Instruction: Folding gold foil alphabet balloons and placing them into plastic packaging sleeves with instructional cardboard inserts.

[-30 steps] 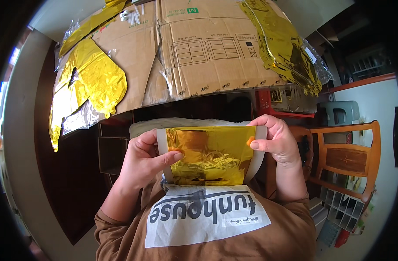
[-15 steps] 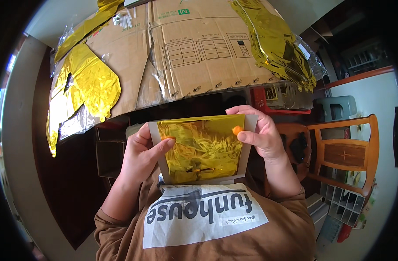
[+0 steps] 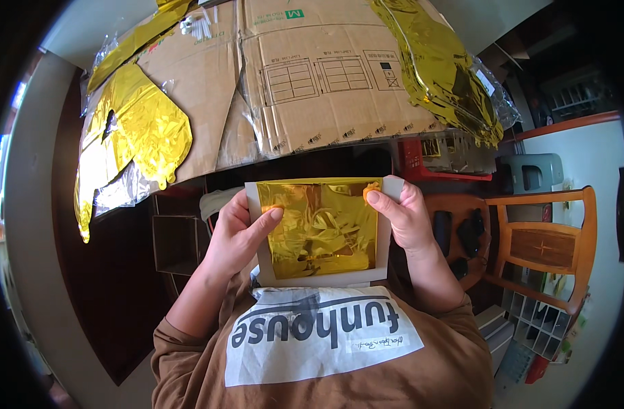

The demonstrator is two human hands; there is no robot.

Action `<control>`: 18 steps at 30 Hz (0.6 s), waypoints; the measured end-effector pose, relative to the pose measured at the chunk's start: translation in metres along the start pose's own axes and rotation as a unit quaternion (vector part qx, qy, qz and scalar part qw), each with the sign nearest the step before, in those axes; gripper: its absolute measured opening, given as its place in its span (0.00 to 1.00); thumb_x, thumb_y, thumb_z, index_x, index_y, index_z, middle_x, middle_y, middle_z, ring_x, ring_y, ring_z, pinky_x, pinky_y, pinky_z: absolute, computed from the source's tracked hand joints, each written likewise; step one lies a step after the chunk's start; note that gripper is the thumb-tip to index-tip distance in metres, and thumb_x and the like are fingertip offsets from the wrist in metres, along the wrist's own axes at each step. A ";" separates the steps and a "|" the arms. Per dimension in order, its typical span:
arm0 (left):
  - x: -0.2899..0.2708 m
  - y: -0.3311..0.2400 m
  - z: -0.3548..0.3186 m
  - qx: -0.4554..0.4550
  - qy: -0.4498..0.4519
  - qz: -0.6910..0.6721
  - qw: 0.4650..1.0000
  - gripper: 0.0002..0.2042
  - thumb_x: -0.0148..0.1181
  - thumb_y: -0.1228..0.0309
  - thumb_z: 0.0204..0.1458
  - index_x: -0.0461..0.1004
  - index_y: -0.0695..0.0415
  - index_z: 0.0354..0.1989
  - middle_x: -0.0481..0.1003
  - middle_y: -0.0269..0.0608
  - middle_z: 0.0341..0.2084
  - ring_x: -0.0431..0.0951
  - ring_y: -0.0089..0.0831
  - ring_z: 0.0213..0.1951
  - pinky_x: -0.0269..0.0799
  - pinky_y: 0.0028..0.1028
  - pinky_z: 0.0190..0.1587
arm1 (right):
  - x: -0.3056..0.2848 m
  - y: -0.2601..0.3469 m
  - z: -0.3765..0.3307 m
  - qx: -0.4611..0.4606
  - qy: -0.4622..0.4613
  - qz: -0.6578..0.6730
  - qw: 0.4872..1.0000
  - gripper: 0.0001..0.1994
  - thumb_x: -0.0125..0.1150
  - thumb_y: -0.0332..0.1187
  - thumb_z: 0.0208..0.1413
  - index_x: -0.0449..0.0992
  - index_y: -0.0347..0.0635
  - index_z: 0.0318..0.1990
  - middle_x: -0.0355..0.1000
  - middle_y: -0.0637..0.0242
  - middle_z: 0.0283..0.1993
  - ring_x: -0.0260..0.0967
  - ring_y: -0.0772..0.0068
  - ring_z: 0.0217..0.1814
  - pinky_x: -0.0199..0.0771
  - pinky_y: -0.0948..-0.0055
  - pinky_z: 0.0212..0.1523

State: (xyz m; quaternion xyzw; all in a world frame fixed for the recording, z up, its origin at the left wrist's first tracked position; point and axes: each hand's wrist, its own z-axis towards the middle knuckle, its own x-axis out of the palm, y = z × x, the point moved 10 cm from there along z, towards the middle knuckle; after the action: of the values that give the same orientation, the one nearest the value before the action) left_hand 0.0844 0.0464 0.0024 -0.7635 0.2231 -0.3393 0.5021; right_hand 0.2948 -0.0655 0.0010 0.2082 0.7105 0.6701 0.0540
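Observation:
A pale grey card (image 3: pixel 259 232) with crinkled shiny gold foil (image 3: pixel 322 228) over its middle is held up in front of my chest. My left hand (image 3: pixel 237 232) grips its left edge, thumb on the front face and fingers behind. At the upper right corner my right hand (image 3: pixel 408 213) pinches it the same way. A small orange piece (image 3: pixel 370 192) shows by the right thumb tip, and another orange piece (image 3: pixel 274 208) shows by the left one. I cannot make out what they are. The fingers behind the card are mostly hidden.
Ahead, a flattened cardboard box (image 3: pixel 325 112) covers the table. Gold foil balloons (image 3: pixel 145 126) lie flat on its left, with more gold foil (image 3: pixel 441 75) on its right. To the right are a red crate (image 3: pixel 413 160), a wooden chair (image 3: pixel 540 242) and a grey-green stool (image 3: pixel 533 170).
My right hand has drawn in against the card's corner, its fingers now behind it. The card has shifted slightly right and looks flatter, its foil smoother. My left hand has moved a little right with it.

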 end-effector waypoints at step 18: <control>0.002 0.008 0.012 0.005 -0.011 -0.002 1.000 0.13 0.53 0.71 0.67 0.70 0.63 0.56 0.78 0.35 0.46 0.75 0.17 0.47 0.71 0.22 0.52 | -0.005 -0.013 0.002 0.114 0.060 0.045 0.991 0.07 0.71 0.24 0.52 0.81 0.40 0.39 0.80 0.73 0.39 0.72 0.87 0.39 0.73 0.81 0.45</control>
State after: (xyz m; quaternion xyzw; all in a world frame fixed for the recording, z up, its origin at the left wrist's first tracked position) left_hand 0.0948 0.0492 -0.0072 -0.7653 0.2140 -0.3331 0.5075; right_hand 0.2974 -0.0660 -0.0125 0.2042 0.7738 0.5981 -0.0435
